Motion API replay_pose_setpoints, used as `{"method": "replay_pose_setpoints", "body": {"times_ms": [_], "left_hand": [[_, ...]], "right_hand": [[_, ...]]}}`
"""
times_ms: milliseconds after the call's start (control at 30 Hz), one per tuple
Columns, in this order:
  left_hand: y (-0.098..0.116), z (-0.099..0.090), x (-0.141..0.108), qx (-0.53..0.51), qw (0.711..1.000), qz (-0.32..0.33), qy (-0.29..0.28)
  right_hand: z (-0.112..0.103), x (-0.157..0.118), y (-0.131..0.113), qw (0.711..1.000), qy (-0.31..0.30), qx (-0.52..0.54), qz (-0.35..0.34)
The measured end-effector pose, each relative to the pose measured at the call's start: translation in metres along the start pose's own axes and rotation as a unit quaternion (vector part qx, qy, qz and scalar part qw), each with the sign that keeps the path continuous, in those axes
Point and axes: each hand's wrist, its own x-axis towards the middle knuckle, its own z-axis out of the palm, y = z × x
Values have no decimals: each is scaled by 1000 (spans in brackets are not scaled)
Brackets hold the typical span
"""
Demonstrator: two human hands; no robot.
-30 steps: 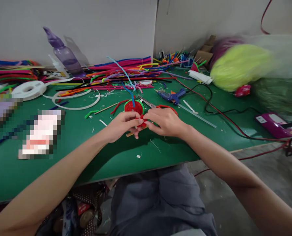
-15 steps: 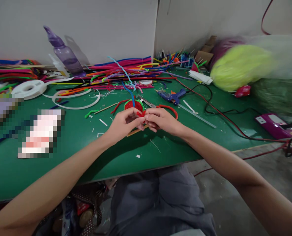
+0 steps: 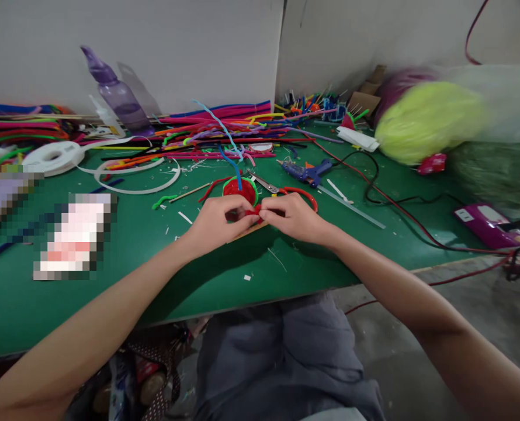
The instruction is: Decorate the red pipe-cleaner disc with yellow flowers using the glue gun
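Note:
A small bent piece of red pipe cleaner (image 3: 255,213) is pinched between my two hands. My left hand (image 3: 225,219) is closed on its left side, thumb and fingertips pressed together. From the other side my right hand (image 3: 293,216) grips it the same way, fingertips nearly touching the left ones. Just behind the hands lies a round red piece with a green rim (image 3: 239,190), and a blue pipe cleaner (image 3: 234,164) rises from it. Scissors with red-orange handles (image 3: 306,192) rest behind my right hand. Under the fingers a flat wooden stick (image 3: 246,234) shows in part.
A blue glue gun (image 3: 308,172) with a clear glue stick lies to the right. Piles of coloured pipe cleaners (image 3: 225,126) line the wall near a purple bottle (image 3: 124,105). A white ribbon roll (image 3: 52,156) is at left, a purple power strip (image 3: 490,225) at right.
Both hands have dipped slightly, and the fingers have shifted on the red pipe cleaner, which now sits lower. More of the round red piece shows behind them.

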Motion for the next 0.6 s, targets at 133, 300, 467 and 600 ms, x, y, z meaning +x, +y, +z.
{"method": "replay_pose_setpoints", "body": {"times_ms": [133,300,467,600], "left_hand": [[-3,0,-3,171,970,162,62],[2,-3,0,-10,1000,-12,-4],[2,-5,2,-221,960,-138,-102],[-2,-6,0,-79,993,-53,-74]], "right_hand": [[3,4,-2,941,-85,277,175],[-7,0,-3,984,-65,128,102],[-11,-4,0,979,-29,-157,-126],[-5,-4,1,993,-30,-77,-87]]}}
